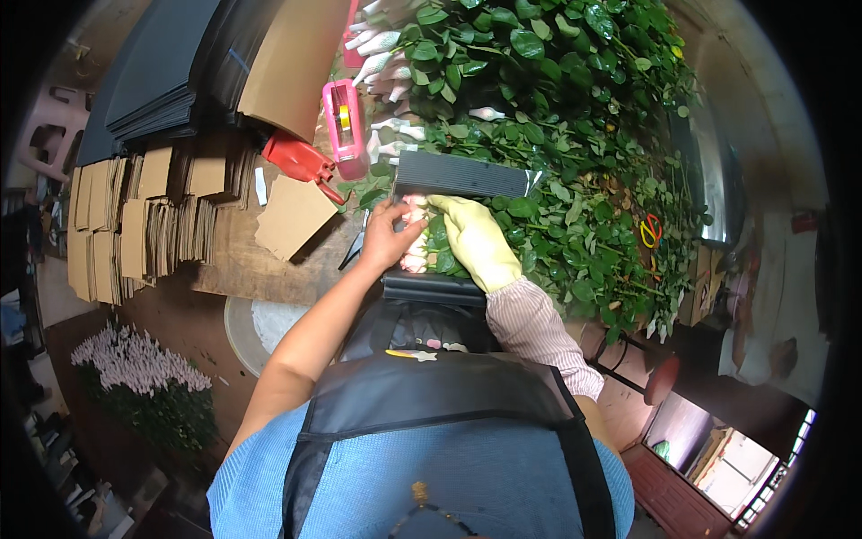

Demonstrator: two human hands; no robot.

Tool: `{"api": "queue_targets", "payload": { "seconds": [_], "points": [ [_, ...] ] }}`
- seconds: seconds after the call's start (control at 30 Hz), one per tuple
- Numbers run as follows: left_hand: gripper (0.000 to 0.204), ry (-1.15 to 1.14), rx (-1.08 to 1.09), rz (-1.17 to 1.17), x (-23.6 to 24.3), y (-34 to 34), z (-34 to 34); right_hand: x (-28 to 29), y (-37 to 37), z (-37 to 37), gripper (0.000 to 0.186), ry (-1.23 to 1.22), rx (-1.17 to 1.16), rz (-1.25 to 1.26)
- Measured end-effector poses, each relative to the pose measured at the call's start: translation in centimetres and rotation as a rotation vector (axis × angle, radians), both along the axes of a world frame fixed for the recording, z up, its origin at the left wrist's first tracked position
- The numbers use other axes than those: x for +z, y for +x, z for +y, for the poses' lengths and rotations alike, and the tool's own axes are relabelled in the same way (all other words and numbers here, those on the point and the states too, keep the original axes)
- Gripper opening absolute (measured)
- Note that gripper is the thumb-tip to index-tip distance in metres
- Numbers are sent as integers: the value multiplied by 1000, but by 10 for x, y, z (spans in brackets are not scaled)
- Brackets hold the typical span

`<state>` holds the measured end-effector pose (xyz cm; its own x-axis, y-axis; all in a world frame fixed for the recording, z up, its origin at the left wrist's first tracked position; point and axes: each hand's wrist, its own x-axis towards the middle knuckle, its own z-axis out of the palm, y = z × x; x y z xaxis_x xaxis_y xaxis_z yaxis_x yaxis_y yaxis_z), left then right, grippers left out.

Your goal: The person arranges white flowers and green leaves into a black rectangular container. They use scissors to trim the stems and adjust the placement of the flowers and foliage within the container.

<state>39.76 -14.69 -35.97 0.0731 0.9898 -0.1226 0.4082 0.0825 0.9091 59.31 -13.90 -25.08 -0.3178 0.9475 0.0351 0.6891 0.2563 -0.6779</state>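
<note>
A short row of pale pink roses (415,260) lies with heads to the left and leafy stems to the right. They rest between the raised flaps of a dark corrugated sheet (462,174) in front of me. My bare left hand (391,237) comes from the left, its bent fingers and thumb closed about a rose head at the row's far end. From the right, my right hand (478,241), in a pale yellow glove, closes its fingertips on the same rose's neck. The glove hides part of the stems. Black scissors (355,247) lie just left of my left hand.
Leafy rose stems (557,135) are heaped at the far right, several heads in white sleeves. A pink tape dispenser (345,126), a red tool (301,160) and a cardboard piece (294,218) lie left. Cardboard stacks (171,211) line the left edge. Sleeved roses (144,368) stand lower left.
</note>
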Motion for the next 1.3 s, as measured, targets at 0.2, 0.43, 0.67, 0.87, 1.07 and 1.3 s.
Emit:
{"api": "queue_targets", "payload": {
  "seconds": [0.2, 0.43, 0.67, 0.87, 1.07, 1.3],
  "points": [
    [50, 36, 15, 54, 6, 3, -2, -8, -12, -4, 65, 142, 8, -479],
    [49, 36, 42, 43, 4, 5, -5, 1, -26, -9, 79, 92, 66, -697],
    [54, 287, 31, 44, 1, 7, 1, -8, -29, -10, 34, 143, 7, -658],
    [44, 177, -122, 62, 9, 3, 14, 10, -10, -22, 31, 118, -79, -396],
    [45, 106, -117, 66, 23, 0, 14, 139, 67, -129, 47, -609, -368, -24],
    [44, 139, -138, 49, 26, 3, 13, 66, 72, -194, 52, -833, -305, 219]
  ]
}}
